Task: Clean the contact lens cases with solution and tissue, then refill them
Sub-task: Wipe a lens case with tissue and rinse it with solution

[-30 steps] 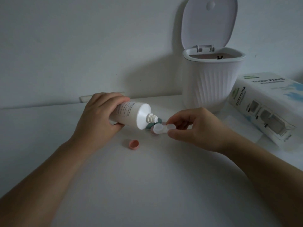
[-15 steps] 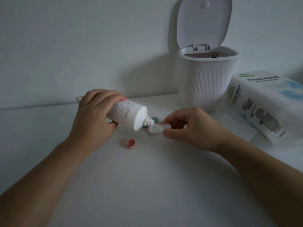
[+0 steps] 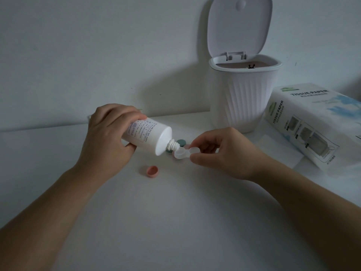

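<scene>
My left hand grips a white solution bottle, tilted so its nozzle points down and right. The nozzle tip sits right over the left well of a clear contact lens case. My right hand pinches that case by its right well, just above the table. Behind the case lie a green cap and pink pieces, partly hidden. A pink cap lies open side up on the table in front of the bottle.
A white ribbed bin with its lid raised stands at the back right. A tissue paper pack lies right of it, with a flat tissue sheet in front. The white table meets the wall behind.
The bottle has tipped further down and its nozzle has come onto the case's left well. My right hand holds the case in about the same place.
</scene>
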The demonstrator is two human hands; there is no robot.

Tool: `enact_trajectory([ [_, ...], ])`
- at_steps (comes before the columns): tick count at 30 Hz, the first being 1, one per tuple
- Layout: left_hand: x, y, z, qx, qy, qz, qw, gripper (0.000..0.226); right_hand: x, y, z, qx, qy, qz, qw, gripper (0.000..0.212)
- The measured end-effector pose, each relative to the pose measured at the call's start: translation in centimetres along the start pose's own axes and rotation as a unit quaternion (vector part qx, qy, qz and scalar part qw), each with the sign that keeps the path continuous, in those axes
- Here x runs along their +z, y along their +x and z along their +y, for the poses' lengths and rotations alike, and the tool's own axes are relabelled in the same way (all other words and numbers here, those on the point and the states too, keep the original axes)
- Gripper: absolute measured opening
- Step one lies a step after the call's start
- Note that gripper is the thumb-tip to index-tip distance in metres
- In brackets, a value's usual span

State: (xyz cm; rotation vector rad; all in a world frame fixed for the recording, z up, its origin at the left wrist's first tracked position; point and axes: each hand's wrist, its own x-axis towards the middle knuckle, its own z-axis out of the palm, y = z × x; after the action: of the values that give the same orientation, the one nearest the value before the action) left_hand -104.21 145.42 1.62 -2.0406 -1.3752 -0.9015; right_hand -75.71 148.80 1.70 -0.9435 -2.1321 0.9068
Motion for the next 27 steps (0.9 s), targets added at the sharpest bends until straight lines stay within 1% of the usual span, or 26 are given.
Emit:
enact_trajectory([
  [12,-0.10,0.06,0.12,0.014,0.017,0.011,1.000,0.057,0.03,-0.03,-0.09,0.000,-0.007,-0.005,1.000,0.016],
  [19,-0.25,0.13,0.22,0.018,0.020,0.017,1.000,0.055,0.07,0.06,0.06,0.002,-0.003,-0.004,1.000,0.015],
  [27,-0.25,0.10,0.31,0.007,0.014,0.012,1.000,0.058,0.00,0.00,-0.20,0.005,0.013,0.006,1.000,0.010],
])
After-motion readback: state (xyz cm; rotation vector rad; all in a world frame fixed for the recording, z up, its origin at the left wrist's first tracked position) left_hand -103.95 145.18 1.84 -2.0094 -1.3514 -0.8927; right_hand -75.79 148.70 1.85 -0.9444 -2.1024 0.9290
